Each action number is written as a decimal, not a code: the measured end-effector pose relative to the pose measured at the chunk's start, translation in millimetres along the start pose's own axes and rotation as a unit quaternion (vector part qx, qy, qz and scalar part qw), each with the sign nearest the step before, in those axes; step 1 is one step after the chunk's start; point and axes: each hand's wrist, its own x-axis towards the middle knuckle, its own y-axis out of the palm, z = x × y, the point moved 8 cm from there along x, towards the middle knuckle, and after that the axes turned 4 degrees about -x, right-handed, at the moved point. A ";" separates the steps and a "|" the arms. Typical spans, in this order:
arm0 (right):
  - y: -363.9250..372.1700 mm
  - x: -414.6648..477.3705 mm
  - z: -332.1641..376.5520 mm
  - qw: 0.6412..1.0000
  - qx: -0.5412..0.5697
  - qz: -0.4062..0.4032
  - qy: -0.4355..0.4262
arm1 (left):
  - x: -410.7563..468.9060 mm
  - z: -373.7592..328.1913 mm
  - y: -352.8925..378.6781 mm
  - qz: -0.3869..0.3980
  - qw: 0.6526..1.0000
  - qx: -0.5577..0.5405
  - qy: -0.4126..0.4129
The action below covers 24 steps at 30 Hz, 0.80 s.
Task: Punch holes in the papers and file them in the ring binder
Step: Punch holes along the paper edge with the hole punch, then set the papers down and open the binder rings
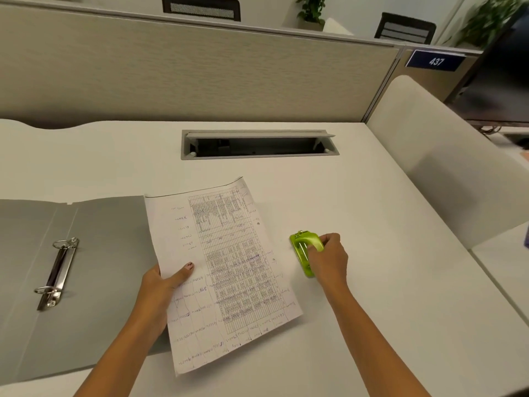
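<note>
While my left hand [160,285] pinches the papers [229,267] at their left edge to steer them, they lie partly over the open ring binder [100,253], partly on the tabletop [357,196]; my right hand [329,259] grips the green hole punch [303,250] just right of them, probably to keep it handy

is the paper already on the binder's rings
No, the left hand holds the paper to the right of the rings, which stand bare on the open ring binder.

White desk [372,196], open cable hatch [259,144] set in it, beige partition [186,70] stood behind, blue 437 sign [435,61] at right, plants [312,10] and chairs [200,8] beyond.
</note>
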 end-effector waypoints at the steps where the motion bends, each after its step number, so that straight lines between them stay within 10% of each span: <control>1: -1.1 -1.3 0.6 1.000 -0.008 -0.002 -0.001 | -1.4 -1.1 -0.1 0.002 1.000 -0.001 0.001; 8: -12.6 -45.2 43.2 0.986 0.014 -0.053 -0.155 | -14.0 -11.1 -4.3 0.004 1.000 -0.016 0.018; 18: 28.6 -89.6 53.3 0.969 0.077 0.205 -0.112 | -35.7 -29.8 -21.0 -0.002 0.997 -0.018 0.076; 24: -1.3 -99.7 83.0 0.964 -0.017 0.117 -0.237 | -44.9 -47.0 -36.5 -0.074 0.977 0.035 0.197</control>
